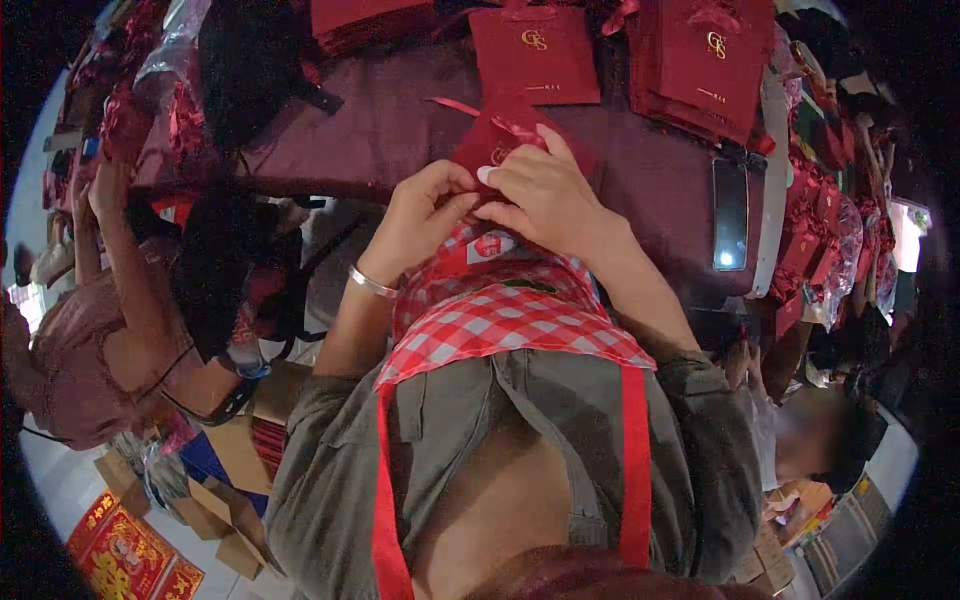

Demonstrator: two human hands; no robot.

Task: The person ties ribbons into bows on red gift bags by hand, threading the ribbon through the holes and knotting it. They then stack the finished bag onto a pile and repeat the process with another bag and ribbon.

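A dark red gift bag with a gold print lies at the table's near edge, partly covered by my fingers. A red ribbon trails from its far side. My left hand is closed at the bag's near left, thumb and fingertips pinched together. My right hand lies over the bag's right part, with its fingers curled on it and the index finger pointing away. The fingertips of both hands almost meet. What exactly sits between them is hidden.
Ahead lies another red gift bag, beside a stack of red bags on the cloth-covered table. A phone rests at the right. A person works at the left; another person is at the right. Cardboard boxes stand on the floor.
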